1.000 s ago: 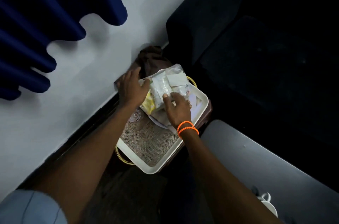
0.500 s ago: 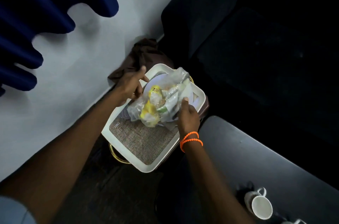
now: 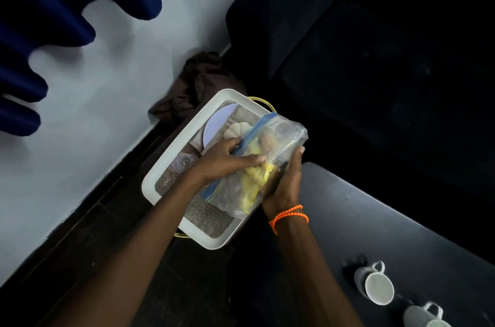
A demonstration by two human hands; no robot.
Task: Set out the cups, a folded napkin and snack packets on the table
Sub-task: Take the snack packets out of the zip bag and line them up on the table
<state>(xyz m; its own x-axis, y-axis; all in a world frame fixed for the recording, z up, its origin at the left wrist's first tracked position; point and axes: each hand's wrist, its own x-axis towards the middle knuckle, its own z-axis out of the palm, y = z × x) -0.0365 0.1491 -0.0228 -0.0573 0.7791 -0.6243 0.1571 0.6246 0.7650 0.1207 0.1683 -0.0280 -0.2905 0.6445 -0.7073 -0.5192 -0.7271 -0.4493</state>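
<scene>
A clear zip bag of snack packets [image 3: 270,155], with yellow wrappers inside and a blue zip strip, is held above the right side of a white tray [image 3: 171,166]. My left hand [image 3: 227,158] grips the bag's top near the zip. My right hand [image 3: 286,179], with orange bead bracelets at the wrist, cups the bag from below and the right. Two white cups [image 3: 375,286] [image 3: 426,317] stand on the dark table [image 3: 388,219] at the lower right. The tray holds a pale round plate [image 3: 219,123], a white scalloped item [image 3: 238,129] and a clear glass [image 3: 183,162] on a woven liner.
The tray rests on a low stand with gold wire handles, between a pale wall on the left and a dark sofa [image 3: 361,58]. A brown cloth [image 3: 198,85] is bunched behind the tray. Blue curtain folds [image 3: 40,18] hang at the upper left. The floor below is dark.
Both hands have lifted the snack bag off the tray and carried it to the right, toward the table. The view has dropped, bringing two cups into sight.
</scene>
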